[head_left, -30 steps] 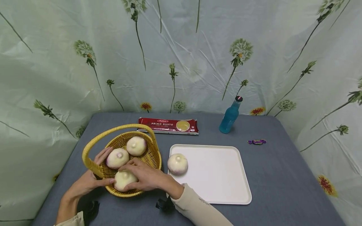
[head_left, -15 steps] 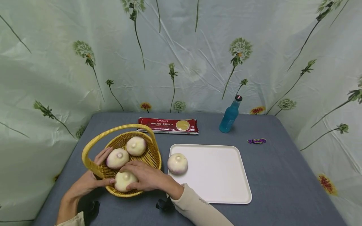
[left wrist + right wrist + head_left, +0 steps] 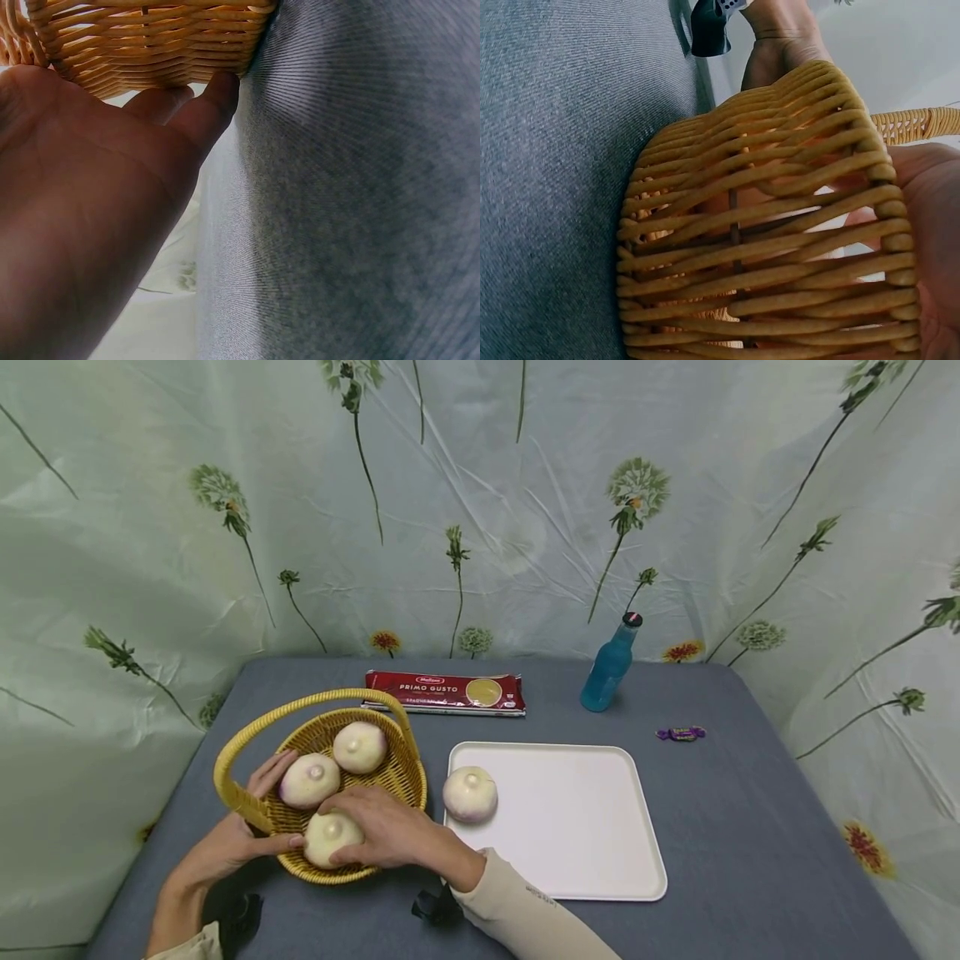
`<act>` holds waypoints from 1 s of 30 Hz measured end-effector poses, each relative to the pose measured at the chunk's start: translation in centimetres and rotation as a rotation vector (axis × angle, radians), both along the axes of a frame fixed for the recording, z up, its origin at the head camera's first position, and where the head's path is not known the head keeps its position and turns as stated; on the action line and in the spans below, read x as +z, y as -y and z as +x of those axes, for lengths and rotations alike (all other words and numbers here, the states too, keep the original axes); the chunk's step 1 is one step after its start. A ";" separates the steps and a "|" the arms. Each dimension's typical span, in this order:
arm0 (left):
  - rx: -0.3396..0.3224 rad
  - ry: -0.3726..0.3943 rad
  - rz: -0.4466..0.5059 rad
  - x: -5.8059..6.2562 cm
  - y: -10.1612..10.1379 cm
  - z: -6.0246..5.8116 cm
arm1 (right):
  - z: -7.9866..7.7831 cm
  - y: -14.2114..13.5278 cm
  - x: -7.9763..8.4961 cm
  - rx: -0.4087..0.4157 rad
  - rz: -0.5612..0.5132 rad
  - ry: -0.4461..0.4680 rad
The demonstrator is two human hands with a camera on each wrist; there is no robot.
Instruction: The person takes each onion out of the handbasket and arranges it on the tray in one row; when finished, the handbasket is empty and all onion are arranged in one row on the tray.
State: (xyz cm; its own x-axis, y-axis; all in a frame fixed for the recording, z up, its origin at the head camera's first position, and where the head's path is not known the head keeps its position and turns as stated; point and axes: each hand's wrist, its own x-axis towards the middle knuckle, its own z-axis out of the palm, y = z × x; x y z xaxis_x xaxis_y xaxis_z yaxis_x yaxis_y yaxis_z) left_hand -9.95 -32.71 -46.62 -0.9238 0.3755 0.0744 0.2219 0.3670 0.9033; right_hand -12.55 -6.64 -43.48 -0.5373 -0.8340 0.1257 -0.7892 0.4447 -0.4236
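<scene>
Three whitish turnips lie in a yellow wicker basket (image 3: 405, 777) at the left of the table in the head view. My right hand (image 3: 386, 828) reaches in over the near rim, its fingers and thumb round the nearest turnip (image 3: 324, 842). Behind it are a second turnip (image 3: 309, 781) with a purple edge and a third turnip (image 3: 360, 747). The left hand (image 3: 228, 850) holds the basket's left side, its thumb over the near rim; in the left wrist view its lower fingers (image 3: 206, 112) touch the wicker. Wicker covers most of the right wrist view.
One more turnip (image 3: 470, 795) sits on the left end of a white tray (image 3: 570, 827), right of the basket. A red spaghetti pack (image 3: 446, 693) lies behind. Farther right stand a blue bottle (image 3: 609, 667) and a small purple wrapped candy (image 3: 681, 734). The basket's tall handle (image 3: 300, 702) arches overhead.
</scene>
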 end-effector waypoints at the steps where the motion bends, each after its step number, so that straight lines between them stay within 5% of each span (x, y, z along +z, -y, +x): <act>1: -0.001 0.002 0.000 0.0 0.0 0.0 | 0.0 0.0 0.0 -0.004 0.000 -0.001; 12: -0.005 0.012 0.020 -0.1 0.2 0.0 | -0.4 -0.4 0.6 -0.059 -0.046 0.100; 30: 0.007 -0.011 -0.013 -0.2 0.1 0.1 | -0.3 -1.3 0.9 -0.065 -0.139 -0.013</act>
State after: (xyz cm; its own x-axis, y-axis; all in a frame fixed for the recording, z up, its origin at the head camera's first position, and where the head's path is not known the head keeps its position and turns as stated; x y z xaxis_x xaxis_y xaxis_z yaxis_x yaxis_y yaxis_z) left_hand -9.85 -32.85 -46.86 -0.9255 0.3703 0.0795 0.2290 0.3798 0.8963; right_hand -12.81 -5.36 -42.54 -0.5871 -0.7716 0.2448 -0.7666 0.4328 -0.4744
